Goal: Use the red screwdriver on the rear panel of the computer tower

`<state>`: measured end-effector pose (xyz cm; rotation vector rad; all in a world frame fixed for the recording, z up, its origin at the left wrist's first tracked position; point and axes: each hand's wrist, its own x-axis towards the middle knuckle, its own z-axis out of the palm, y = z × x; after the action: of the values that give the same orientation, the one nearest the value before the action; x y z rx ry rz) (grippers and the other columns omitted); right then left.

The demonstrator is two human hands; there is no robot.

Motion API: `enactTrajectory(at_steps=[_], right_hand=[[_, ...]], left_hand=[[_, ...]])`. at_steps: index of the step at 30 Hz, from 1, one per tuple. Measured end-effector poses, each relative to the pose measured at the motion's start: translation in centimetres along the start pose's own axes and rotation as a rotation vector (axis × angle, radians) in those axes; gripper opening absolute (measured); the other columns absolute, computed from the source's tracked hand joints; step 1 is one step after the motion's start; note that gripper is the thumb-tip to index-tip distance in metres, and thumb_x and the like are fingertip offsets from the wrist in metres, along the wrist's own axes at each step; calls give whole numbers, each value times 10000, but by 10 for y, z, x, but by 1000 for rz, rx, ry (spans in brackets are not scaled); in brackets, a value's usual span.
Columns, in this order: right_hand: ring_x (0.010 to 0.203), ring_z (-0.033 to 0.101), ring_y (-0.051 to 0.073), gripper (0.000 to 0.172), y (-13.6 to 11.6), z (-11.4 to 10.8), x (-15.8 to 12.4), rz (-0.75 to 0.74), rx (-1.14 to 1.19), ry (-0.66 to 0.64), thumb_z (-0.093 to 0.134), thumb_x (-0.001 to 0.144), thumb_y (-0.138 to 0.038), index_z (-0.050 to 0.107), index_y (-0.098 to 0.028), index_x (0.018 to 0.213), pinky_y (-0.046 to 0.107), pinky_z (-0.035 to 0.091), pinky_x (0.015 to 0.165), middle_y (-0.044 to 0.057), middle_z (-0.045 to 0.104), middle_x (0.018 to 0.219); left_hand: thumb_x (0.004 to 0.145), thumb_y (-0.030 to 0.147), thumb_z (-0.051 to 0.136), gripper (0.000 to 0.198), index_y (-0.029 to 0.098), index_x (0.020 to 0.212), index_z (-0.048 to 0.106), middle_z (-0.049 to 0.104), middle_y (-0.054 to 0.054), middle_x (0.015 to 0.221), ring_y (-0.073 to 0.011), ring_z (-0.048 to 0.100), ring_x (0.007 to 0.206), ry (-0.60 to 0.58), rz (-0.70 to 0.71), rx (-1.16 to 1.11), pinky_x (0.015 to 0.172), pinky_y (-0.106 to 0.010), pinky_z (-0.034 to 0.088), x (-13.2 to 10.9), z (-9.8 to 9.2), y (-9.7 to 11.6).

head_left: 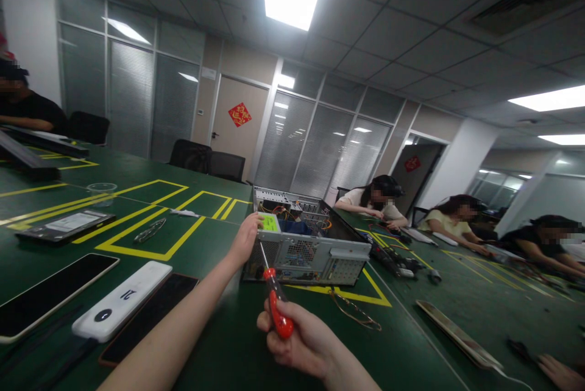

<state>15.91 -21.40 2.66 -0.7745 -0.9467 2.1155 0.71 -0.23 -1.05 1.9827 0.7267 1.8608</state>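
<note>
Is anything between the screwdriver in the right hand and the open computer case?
Nothing visible: the screwdriver points unobstructed from the right hand up toward the case. The left hand is close above its far end, by the green-labelled unit, but does not cross the shaft. Whether it touches the case is unclear.

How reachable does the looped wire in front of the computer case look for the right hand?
Probably yes: nothing visible stands between the right hand and the looped wire, though its fingers are wrapped around the screwdriver.
</note>
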Motion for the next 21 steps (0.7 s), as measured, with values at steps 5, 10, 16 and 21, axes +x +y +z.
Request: enactTrajectory(at_steps=[5,10,16,21], right_hand=[[445,424,36,458,-6,8,-5,-40,-34,-15,797,773,-405,570,-214,1122,203,150,473,-34,635,780],[687,680,150,563,-6,10,-4,19,-2,-115,802,689,-258,546,-219,1189,226,343,560,36,707,988],[769,715,163,588,1,3,1,-29,-83,-103,836,735,-288,521,-205,1225,241,414,634,64,715,1028],[578,624,75,598,-1,3,-1,-28,-34,-51,895,690,-366,556,-184,1148,200,381,537,-16,673,849]], left_hand=[[1020,547,282,508,205,909,641,698,-121,1163,-270,564,1297,11,3,-16,1165,-495,410,0,1,-1],[1018,561,281,511,212,909,638,693,-120,1166,-269,563,1297,16,3,-29,1167,-493,406,-1,0,0],[1024,543,273,506,209,907,634,693,-123,1160,-269,564,1296,17,4,-22,1166,-499,411,-1,1,1],[1024,536,271,502,205,921,634,690,-125,1171,-266,561,1303,11,14,-9,1167,-497,411,-1,1,0]])
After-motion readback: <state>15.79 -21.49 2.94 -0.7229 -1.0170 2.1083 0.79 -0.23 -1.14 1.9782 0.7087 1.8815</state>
